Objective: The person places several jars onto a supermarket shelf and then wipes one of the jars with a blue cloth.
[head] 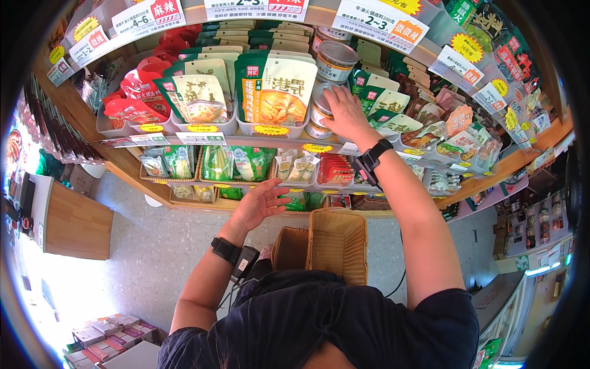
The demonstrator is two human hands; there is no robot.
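Observation:
My right hand (346, 112) reaches to the upper shelf, its fingers against the upper can of a stack of round cans (321, 100) at the shelf front. Whether it grips the can, I cannot tell. Behind stand more cans (337, 61). Left of the stack is a row of green and cream food pouches (276, 90); more green and white pouches (385, 101) lie to its right. My left hand (263, 205) hangs free before the lower shelf, palm turned up and fingers apart, near small white packets (296, 167). Both wrists wear black straps with devices.
Two wicker baskets (339, 240) (289, 246) stand on the floor between me and the shelf. Red pouches (143, 92) fill the shelf's left part. A wooden counter (78, 221) is at the left, stacked boxes (110, 339) at lower left, and another shelf unit (537, 226) at the right.

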